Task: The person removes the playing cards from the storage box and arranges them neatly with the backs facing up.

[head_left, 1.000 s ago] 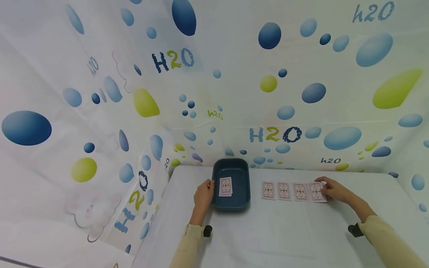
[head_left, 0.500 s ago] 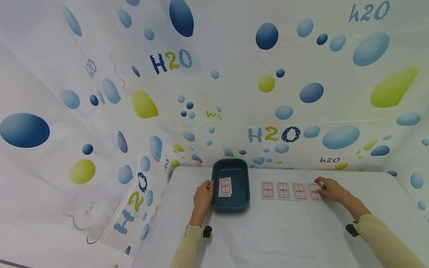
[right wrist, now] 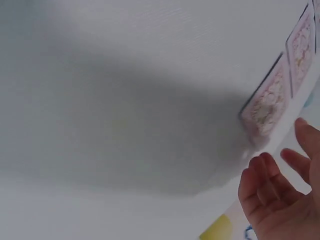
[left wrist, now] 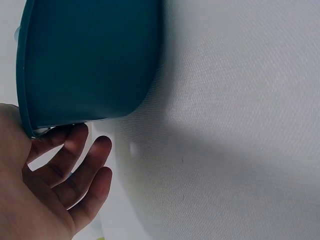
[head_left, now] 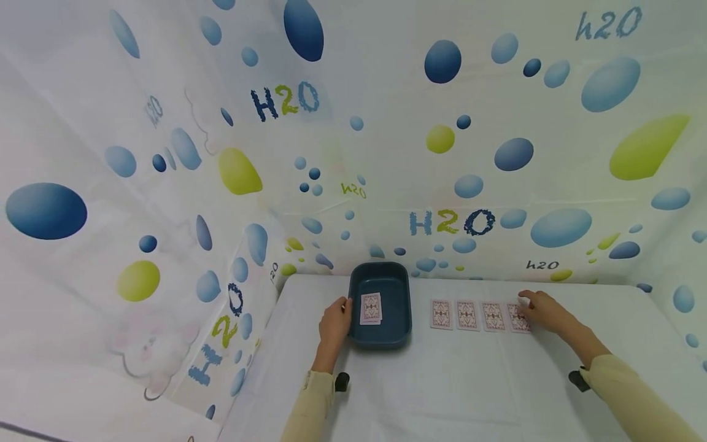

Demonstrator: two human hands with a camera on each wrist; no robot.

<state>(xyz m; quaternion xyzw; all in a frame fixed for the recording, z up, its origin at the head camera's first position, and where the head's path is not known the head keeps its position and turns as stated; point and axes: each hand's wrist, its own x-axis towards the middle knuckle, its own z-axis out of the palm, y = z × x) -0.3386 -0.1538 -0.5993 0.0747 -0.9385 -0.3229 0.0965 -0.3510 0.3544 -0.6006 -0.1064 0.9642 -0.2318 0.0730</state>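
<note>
My left hand (head_left: 335,322) holds the left rim of a dark blue-green rectangular tub (head_left: 394,337). In the left wrist view, its loosely bent fingers (left wrist: 92,165) lie under the rim of that tub (left wrist: 95,60); the thumb is hidden there. Inside the tub lies a small stack of playing cards (head_left: 371,308), backs up. On the table, several red-and-white patterned cards lie face down in a row. My right hand (head_left: 547,313) is at the rightmost card (head_left: 518,319), covering part of its right side. In the right wrist view, the bent fingers (right wrist: 260,185) appear just off that card (right wrist: 267,102).
A white cloth covers the table (head_left: 442,387). The other cards of the row, such as the leftmost card (head_left: 441,314), lie between the tub and my right hand. Behind the table hangs a white curtain (head_left: 386,153) with blue and green drops.
The rightmost card has shifted slightly left, closer to its neighbour, and my right hand has moved left with it. My left hand and the tub stay in place.
</note>
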